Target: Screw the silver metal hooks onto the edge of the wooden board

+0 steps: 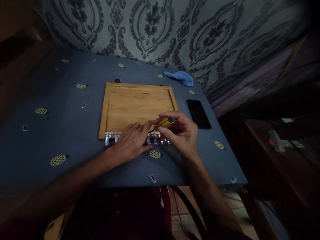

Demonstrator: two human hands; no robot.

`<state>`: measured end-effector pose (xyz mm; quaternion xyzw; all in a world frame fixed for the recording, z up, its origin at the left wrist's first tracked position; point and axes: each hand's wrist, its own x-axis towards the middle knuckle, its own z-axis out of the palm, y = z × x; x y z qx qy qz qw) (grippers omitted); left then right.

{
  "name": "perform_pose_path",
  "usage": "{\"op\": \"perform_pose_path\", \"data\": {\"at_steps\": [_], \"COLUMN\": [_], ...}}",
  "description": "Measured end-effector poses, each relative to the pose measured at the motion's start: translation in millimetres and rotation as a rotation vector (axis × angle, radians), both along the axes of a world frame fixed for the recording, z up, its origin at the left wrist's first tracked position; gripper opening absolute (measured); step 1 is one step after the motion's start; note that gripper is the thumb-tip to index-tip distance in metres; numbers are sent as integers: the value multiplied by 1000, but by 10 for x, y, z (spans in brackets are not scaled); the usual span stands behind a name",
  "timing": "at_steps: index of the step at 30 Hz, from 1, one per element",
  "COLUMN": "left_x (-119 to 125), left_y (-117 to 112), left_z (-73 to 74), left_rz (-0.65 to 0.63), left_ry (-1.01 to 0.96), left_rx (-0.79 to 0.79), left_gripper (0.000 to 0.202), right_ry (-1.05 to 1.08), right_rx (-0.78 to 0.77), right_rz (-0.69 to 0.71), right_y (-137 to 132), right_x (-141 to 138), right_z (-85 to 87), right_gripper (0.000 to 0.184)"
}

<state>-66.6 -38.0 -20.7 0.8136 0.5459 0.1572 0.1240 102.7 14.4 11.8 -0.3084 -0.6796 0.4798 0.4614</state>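
Observation:
A square wooden panel (136,106) lies flat on the blue patterned tablecloth (62,130). Several small metal hooks (109,137) line its near edge. My left hand (131,141) rests palm down on that edge, fingers stretched over the hooks. My right hand (178,131) is closed around a yellow and black screwdriver (163,123), whose tip points down at the near edge between my two hands.
A black phone (198,114) lies right of the panel. A blue cloth (180,77) is bunched at the table's far right, by the patterned wall. A dark wooden surface with small objects (276,141) stands to the right. The table's near edge (175,185) is close to me.

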Motion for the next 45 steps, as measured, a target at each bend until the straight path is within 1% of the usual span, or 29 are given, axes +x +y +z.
{"op": "perform_pose_path", "data": {"at_steps": [2, 3, 6, 9, 10, 13, 18, 22, 26, 29, 32, 35, 39, 41, 43, 45], "left_x": [0, -1, -5, -3, -1, 6, 9, 9, 7, 0, -9, -12, -9, -7, -4, 1], "left_y": [-3, -5, -11, -13, -11, -3, 1, -2, -4, -3, 1, 4, 3, 1, 0, -2], "left_z": [-17, -24, -38, -40, -38, -22, 17, 27, 9, -6, -11, -13, -32, -44, -44, -27], "left_rz": [-8, -10, 5, 17, 16, 7, 15, 23, 21, 20, 7, -5, 14, 14, 13, 14], "left_ry": [-15, -19, -8, 7, 9, 22, 43, 38, 25, 12, -3, 0, 6, -5, -6, -6], "left_rx": [17, 25, 35, 28, 24, 9, -9, -14, -1, 3, 16, 13, 11, 29, 28, -1], "left_gripper": [67, 68, 72, 76, 76, 75, 71, 71, 70, 69, 66, 62, 67, 70, 71, 73], "right_ry": [17, 22, 34, -24, -63, -132, -110, -158, -185, -150, -88, -47, -92, -120, -133, -103], "right_rx": [-1, 0, 22, 64, 78, 103, 81, 94, 73, 55, 0, -36, 31, 46, 32, 28], "right_rz": [-49, -76, -108, -51, -28, 29, 85, 114, 162, 161, 123, 57, -26, -7, 64, 122], "right_y": [-10, -15, -31, -55, -65, -89, -75, -44, -28, -15, -8, -13, -16, -16, -21, -33], "right_x": [-31, -40, -27, 25, 43, 80, 112, 158, 181, 139, 61, 2, 9, 35, 60, 75], "right_z": [-28, -35, -26, 20, 37, 73, 61, 65, 97, 71, 1, -47, -21, 5, 20, 28], "right_gripper": [36, 35, 22, 9, 9, 16, 28, 38, 42, 42, 44, 37, 30, 23, 19, 16]}}
